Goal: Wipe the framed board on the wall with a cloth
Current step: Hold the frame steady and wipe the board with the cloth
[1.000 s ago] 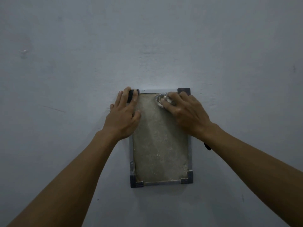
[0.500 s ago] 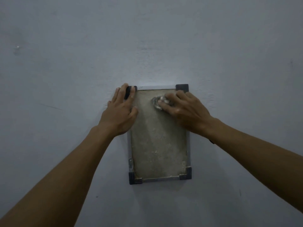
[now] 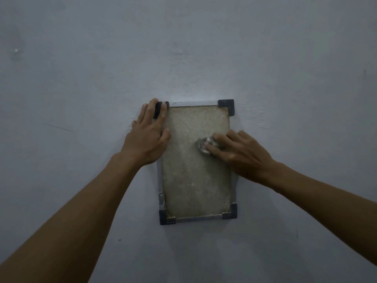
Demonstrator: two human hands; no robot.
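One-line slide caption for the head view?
Left hand steadies the framed board while right hand presses a cloth mid-panel.

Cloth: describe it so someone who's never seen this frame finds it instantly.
On the grey wall hangs one upright framed board with dark corner caps. Right of centre on its upper half, the right hand presses a small crumpled wad, the cloth. It is the only pale, wrinkled lump on the flat speckled panel.

Dim, flat light w/ bluish cast; soft focus, grainy; corners darker, slight wide-angle bend.
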